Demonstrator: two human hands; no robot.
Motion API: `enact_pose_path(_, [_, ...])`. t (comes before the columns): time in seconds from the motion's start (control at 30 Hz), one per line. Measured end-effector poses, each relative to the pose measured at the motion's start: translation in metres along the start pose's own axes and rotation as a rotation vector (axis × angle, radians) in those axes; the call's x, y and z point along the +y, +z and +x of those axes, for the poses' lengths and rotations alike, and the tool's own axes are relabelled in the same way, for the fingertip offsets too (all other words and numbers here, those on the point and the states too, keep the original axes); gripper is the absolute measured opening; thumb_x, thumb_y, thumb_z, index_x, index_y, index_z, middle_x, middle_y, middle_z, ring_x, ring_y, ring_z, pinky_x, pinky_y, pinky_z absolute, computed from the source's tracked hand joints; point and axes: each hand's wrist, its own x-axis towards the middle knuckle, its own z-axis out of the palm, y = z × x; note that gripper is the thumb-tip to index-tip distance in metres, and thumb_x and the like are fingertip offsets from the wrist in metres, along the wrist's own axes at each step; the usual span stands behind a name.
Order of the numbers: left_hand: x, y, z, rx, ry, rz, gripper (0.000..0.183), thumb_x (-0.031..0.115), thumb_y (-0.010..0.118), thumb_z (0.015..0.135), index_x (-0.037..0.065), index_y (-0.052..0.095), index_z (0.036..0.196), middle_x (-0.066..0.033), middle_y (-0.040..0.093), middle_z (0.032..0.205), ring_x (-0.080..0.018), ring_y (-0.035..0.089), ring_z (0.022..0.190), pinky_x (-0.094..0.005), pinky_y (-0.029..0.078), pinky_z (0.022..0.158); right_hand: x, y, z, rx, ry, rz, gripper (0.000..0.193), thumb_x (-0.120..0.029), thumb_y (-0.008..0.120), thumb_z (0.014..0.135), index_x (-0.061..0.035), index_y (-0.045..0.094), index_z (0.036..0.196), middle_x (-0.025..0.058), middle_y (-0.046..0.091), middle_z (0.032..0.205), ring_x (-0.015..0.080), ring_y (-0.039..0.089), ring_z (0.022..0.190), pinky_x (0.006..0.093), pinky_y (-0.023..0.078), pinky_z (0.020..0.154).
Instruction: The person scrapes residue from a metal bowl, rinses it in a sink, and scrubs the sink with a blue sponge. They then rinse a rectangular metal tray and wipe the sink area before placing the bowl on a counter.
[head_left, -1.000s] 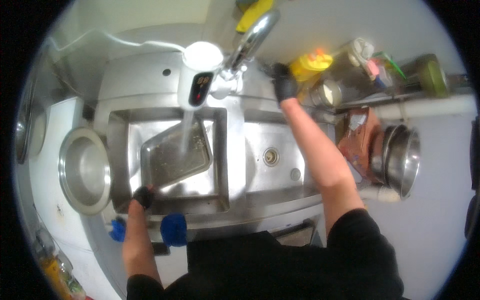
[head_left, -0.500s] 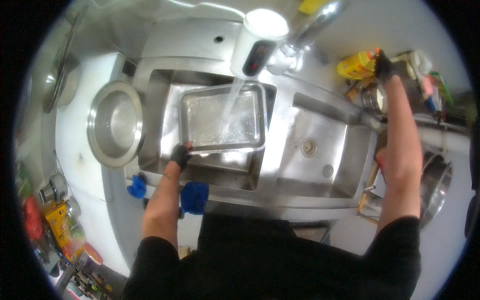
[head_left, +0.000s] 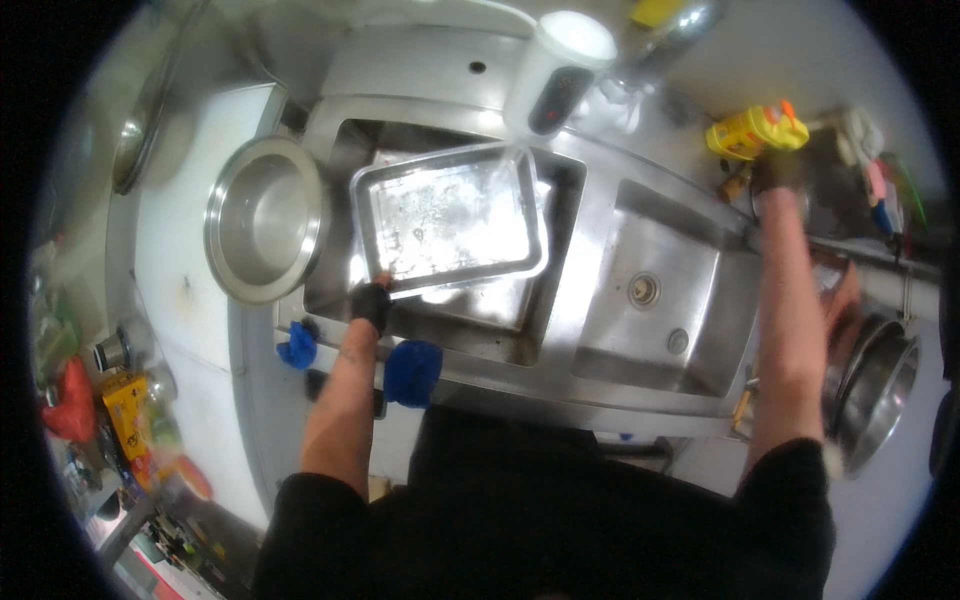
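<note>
My left hand (head_left: 371, 304), in a dark glove, grips a rectangular metal tray (head_left: 357, 215) by its near left corner. The tray is tilted over the left sink basin (head_left: 480, 345), its inside shining with wet patches. Just above its far right corner is the white tap heater (head_left: 565, 75); the water there is hard to make out. At the back right, my right hand (head_left: 775, 172), also dark-gloved, is next to a yellow bottle (head_left: 740, 135) with an orange cap. Its fingers are blurred, and whatever they touch is hidden.
A wide-rimmed steel pot (head_left: 222, 240) stands left of the sink on a white surface (head_left: 185, 230). The right basin (head_left: 615, 335) has a drain. Blue cloths (head_left: 412, 373) hang at the front edge. Metal bowls (head_left: 880, 400) are at the right, below my right forearm.
My right hand has come away from the bottle's cap toward me. The tray has tilted and turned in my left hand. The whole view has shifted slightly.
</note>
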Motion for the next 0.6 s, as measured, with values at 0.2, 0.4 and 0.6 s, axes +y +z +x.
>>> enact_pose_path(0.2, [-0.008, -0.014, -0.005, -0.064, 0.093, 0.333, 0.03, 0.03, 0.06, 0.099, 0.003, 0.067, 0.109, -0.0113, 0.068, 0.091, -0.0248, 0.065, 0.074, -0.0399, 0.054, 0.064, -0.099, 0.197, -0.197, -0.67, 0.335, 0.708, 0.034, -0.02, 0.058, 0.099, -0.0053, 0.062, 0.129, 0.0102, 0.067, 0.124, 0.0225, 0.066, 0.108, 0.0356, 0.054, 0.094])
enact_pose_path(0.4, [0.027, 0.005, -0.032, -0.035, -0.001, -0.1, 0.03, 0.031, 0.067, 0.095, 0.005, 0.067, 0.11, -0.0055, 0.062, 0.082, -0.0199, 0.06, 0.07, -0.0354, 0.051, 0.062, -0.168, 0.296, -0.25, -0.653, 0.505, 1.337, 0.023, -0.016, 0.053, 0.101, -0.0016, 0.067, 0.113, 0.0132, 0.07, 0.108, 0.0194, 0.068, 0.095, 0.031, 0.057, 0.086])
enact_pose_path(0.6, [0.083, 0.021, -0.073, -0.078, 0.019, -0.101, 0.056, 0.05, 0.063, 0.096, -0.002, 0.063, 0.117, -0.0122, 0.066, 0.095, -0.0186, 0.062, 0.078, -0.0339, 0.051, 0.068, -0.195, 0.363, -0.312, -0.619, -0.254, 0.214, 0.032, -0.013, 0.047, 0.1, -0.0044, 0.067, 0.124, 0.0176, 0.068, 0.122, 0.0302, 0.065, 0.111, 0.0384, 0.05, 0.099])
